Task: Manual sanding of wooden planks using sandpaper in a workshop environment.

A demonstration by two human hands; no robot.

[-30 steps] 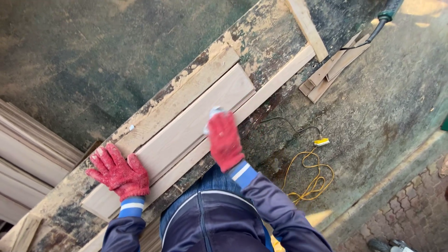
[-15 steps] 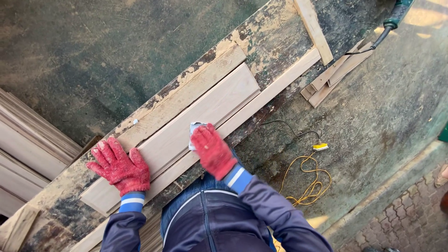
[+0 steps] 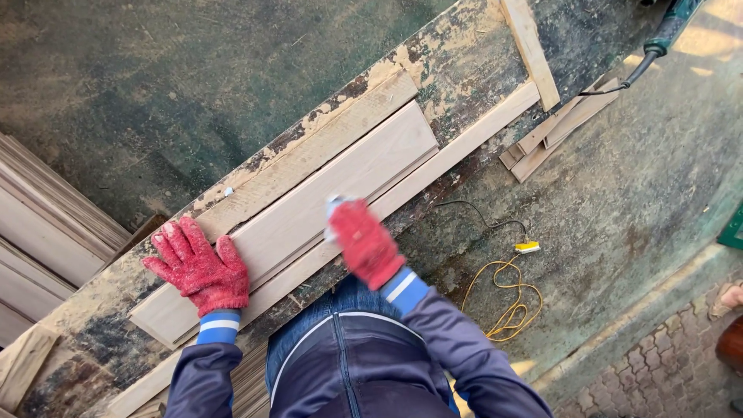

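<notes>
Left hand: the red-gloved left hand (image 3: pixel 197 267) is lying flat, fingers spread, pressing the near end of the pale wooden board (image 3: pixel 309 217).
Right hand: the red-gloved right hand (image 3: pixel 364 242) is curling around a small whitish pad (image 3: pixel 334 207), pressing it onto the board.
Board: lying along the worn, paint-flecked bench (image 3: pixel 457 58), stretching beyond both hands.
Beside the right hand: a yellow cord (image 3: pixel 511 298) is lying on the floor.

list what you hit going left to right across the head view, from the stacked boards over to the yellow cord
stacked boards → left hand in a red glove, flat on the pale wood panel → right hand pressing a small pale pad → loose slats → yellow cord
</notes>
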